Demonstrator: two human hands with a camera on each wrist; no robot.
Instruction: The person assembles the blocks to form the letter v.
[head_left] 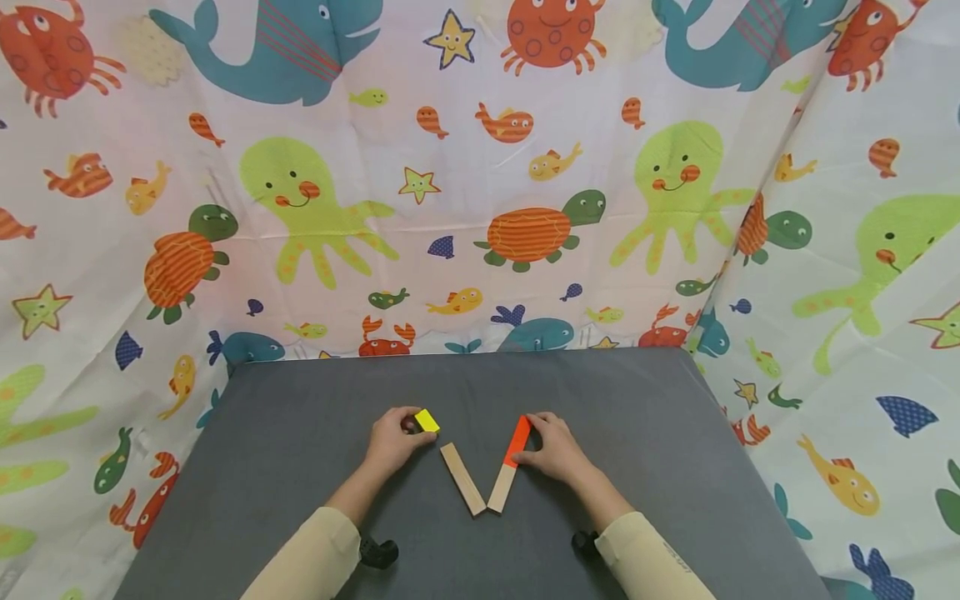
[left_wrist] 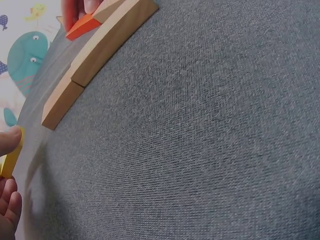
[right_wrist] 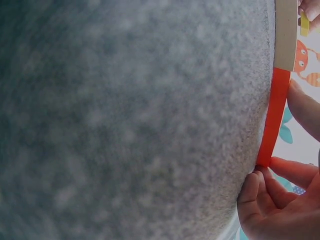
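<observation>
My left hand (head_left: 390, 442) pinches a small yellow block (head_left: 427, 421) between thumb and fingers, above the far end of a plain wooden strip (head_left: 462, 479). The left wrist view shows a seam across that strip (left_wrist: 102, 52). To the right, my right hand (head_left: 558, 450) holds an orange block (head_left: 518, 440) along its side, thumb near one end and fingertips at the far end. This orange block (right_wrist: 275, 117) lies end to end with a plain wooden block (head_left: 502, 488). The two rows form a V, their near ends close together.
A grey cloth (head_left: 315, 400) covers the table. Dark wrist-worn devices, one at the left wrist (head_left: 378, 552) and one at the right wrist (head_left: 585, 546), stick out below the sleeves. A curtain (head_left: 450, 217) printed with sea animals hangs behind and at both sides.
</observation>
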